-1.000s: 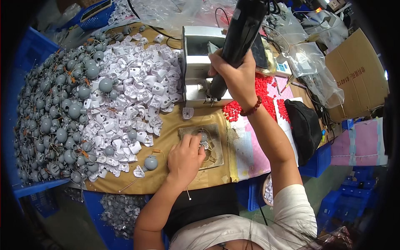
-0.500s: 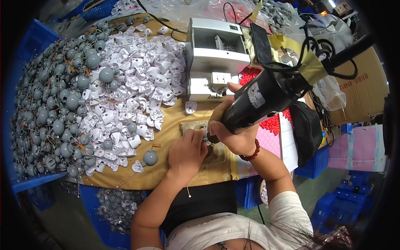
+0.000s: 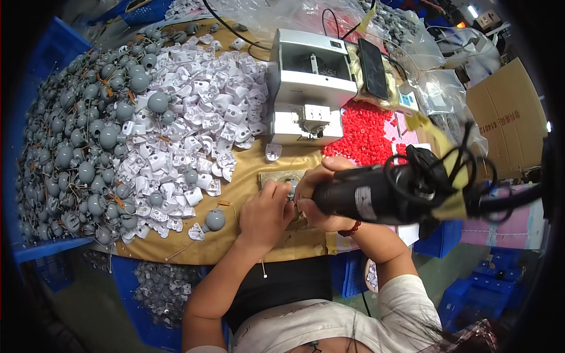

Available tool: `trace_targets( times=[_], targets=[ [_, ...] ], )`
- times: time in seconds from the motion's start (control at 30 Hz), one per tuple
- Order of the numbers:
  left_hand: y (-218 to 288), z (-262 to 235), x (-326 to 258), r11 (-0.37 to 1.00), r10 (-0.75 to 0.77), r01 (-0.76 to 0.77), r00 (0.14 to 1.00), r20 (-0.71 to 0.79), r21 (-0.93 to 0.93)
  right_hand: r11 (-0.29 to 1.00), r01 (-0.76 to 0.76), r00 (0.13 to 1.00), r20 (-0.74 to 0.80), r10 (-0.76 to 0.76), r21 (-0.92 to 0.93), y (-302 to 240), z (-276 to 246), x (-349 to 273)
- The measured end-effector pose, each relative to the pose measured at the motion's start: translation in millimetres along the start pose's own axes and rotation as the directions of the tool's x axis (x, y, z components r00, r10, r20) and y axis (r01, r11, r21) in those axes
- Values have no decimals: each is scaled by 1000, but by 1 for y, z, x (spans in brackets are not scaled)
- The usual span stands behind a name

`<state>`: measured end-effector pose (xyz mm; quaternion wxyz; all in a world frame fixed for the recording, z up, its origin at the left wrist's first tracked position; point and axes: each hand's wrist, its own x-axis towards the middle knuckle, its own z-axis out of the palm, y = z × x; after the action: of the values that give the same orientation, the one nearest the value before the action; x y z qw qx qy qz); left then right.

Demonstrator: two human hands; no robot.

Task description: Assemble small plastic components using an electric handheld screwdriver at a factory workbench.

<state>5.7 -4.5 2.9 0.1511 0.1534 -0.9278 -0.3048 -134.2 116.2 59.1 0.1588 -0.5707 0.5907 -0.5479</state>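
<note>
In my right hand is a black corded electric screwdriver, held nearly level, its front end turned toward my left hand. The fingers of that left hand are pinched round a small grey part, mostly hidden by both hands. Under them lies a flat, pale block on the brown-covered bench. Just left of my left hand sits a grey ball-shaped part with a thin wire and a white piece beside it. The screwdriver's tip is hidden by my fingers.
Heaps of grey ball-shaped parts and white plastic housings cover the left bench. A white-grey machine stands at the back, with red pieces and a phone right of it. A cardboard box stands far right.
The screwdriver has swung down from a steep slant to nearly level, and my right hand has turned with it. My left hand stays at the block.
</note>
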Motion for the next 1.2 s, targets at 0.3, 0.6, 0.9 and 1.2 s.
trace_targets(
  times=[0.3, 0.6, 0.9, 1.2],
  targets=[
    [0, -2, -2, 998, 21, -21, 1000, -4, -55, 995, 98, 990, -100, -99, -18, -9, 14, 5],
    [1, 4, 0, 999, -10, 10, 1000, 4, -31, 987, -130, 989, -64, 136, 95, 10, 12, -11],
    [4, -3, 1, 994, -79, 82, 996, 50, -67, 927, -260, 669, -642, 374, 270, 33, -56, 9],
    [11, -1, -9, 999, 44, -46, 996, -80, -24, 804, -149, 941, -332, -63, -575, 39, -26, -29]
  ],
)
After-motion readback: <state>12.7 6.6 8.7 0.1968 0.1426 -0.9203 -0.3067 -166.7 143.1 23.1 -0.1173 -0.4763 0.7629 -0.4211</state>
